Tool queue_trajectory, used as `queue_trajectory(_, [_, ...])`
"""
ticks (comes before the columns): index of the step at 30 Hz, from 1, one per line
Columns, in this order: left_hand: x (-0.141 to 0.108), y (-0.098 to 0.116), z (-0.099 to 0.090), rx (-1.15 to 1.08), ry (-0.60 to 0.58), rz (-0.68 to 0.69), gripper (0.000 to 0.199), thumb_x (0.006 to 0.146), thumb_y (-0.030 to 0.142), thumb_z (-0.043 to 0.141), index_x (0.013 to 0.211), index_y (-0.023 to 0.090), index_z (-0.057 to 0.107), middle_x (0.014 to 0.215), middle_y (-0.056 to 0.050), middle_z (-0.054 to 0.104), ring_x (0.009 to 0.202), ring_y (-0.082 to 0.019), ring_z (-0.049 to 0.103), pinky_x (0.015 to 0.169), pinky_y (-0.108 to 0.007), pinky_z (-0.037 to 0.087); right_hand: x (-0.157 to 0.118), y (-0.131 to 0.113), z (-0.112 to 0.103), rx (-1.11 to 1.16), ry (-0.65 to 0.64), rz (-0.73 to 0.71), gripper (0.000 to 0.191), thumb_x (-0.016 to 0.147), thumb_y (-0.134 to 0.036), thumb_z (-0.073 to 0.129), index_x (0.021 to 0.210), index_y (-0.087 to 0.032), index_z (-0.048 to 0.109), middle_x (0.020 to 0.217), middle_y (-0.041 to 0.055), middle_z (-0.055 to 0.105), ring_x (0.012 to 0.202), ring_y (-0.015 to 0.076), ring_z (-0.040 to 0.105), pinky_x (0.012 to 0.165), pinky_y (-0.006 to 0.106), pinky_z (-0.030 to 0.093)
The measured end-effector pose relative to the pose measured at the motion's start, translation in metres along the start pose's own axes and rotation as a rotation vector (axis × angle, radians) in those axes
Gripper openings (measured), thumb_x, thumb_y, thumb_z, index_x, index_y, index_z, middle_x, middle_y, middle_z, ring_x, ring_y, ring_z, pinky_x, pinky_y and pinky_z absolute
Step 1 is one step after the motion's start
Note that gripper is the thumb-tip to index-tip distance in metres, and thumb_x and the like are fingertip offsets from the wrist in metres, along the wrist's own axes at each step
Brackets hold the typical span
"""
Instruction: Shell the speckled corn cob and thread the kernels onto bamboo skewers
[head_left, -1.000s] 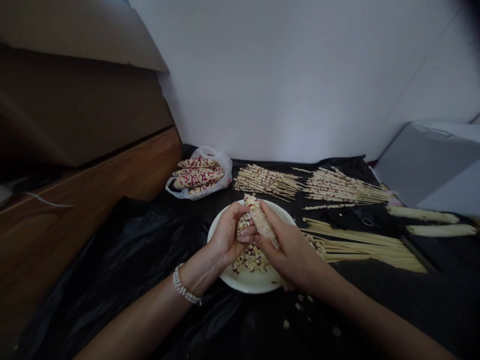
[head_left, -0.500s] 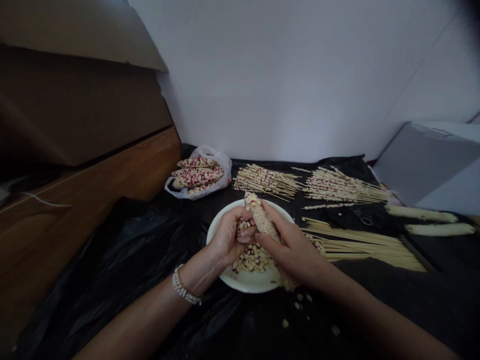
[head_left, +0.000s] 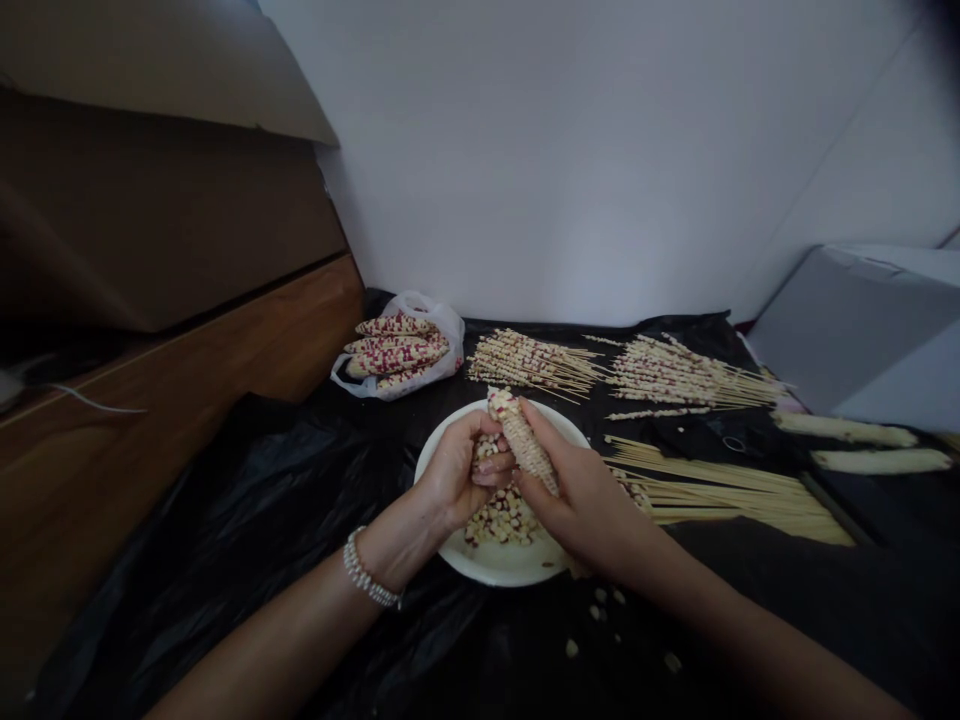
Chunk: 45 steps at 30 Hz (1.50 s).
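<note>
A mostly stripped corn cob (head_left: 529, 450) is tilted over a white bowl (head_left: 491, 575), with some pale and red kernels left at its upper end. My right hand (head_left: 585, 490) wraps round the cob, its thumb lying along the side. Curled beside it, my left hand (head_left: 454, 465) has its thumb and fingertips against the cob's left side. Kernels show between the left thumb and fingers; whether they lie in the palm or in the bowl behind I cannot tell. Loose corn kernels (head_left: 502, 520) lie in the bowl below.
A plastic bag (head_left: 450, 325) holds several whole ears. Behind the bowl lie two piles of kernel-threaded skewers (head_left: 525, 358). Bare skewers (head_left: 735, 490) and two stripped cobs (head_left: 881, 460) are at right. Stray kernels dot the black plastic sheet (head_left: 247, 520). A box (head_left: 862, 330) stands at far right.
The cob's upper end has dipped slightly, and my right hand now covers more of its lower end. My left hand stays almost in place.
</note>
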<state>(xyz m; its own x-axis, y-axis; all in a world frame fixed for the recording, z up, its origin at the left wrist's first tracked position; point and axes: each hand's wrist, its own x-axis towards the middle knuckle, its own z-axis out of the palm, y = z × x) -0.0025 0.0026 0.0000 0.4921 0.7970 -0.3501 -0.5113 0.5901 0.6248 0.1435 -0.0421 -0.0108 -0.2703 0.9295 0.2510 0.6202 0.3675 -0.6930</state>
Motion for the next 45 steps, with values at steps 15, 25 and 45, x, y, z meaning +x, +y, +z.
queue_trajectory(15, [-0.001, 0.001, -0.001, 0.033, -0.103, 0.024, 0.012, 0.077, 0.021, 0.051, 0.068, 0.013, 0.051, 0.06, 0.002, 0.046, 0.038, -0.001, 0.025, 0.032, -0.012, 0.016, 0.0, -0.001, -0.002, -0.115, 0.034, -0.001, 0.07, 0.083, -0.027, 0.042, 0.147, -0.015, 0.015, 0.13, 0.0147, 0.054, 0.109, 0.0261, 0.057, 0.088, 0.042, 0.048])
queue_trajectory(25, [0.001, -0.01, -0.001, 0.171, -0.043, 0.127, 0.022, 0.076, 0.024, 0.05, 0.056, 0.015, 0.047, 0.046, 0.005, 0.034, 0.036, -0.002, 0.024, 0.034, -0.014, 0.019, -0.003, -0.007, 0.001, -0.25, 0.005, -0.023, 0.072, 0.082, -0.023, 0.04, 0.147, -0.014, 0.01, 0.127, 0.0156, 0.055, 0.105, 0.0271, 0.058, 0.085, 0.042, 0.048])
queue_trajectory(45, [0.0, 0.0, -0.001, 0.015, -0.116, 0.006, 0.016, 0.079, 0.024, 0.047, 0.067, 0.013, 0.052, 0.059, 0.002, 0.046, 0.037, -0.001, 0.027, 0.032, -0.012, 0.018, -0.002, -0.001, 0.001, -0.25, 0.064, -0.045, 0.071, 0.082, -0.023, 0.039, 0.147, -0.014, 0.012, 0.13, 0.0151, 0.053, 0.105, 0.0267, 0.059, 0.084, 0.041, 0.048])
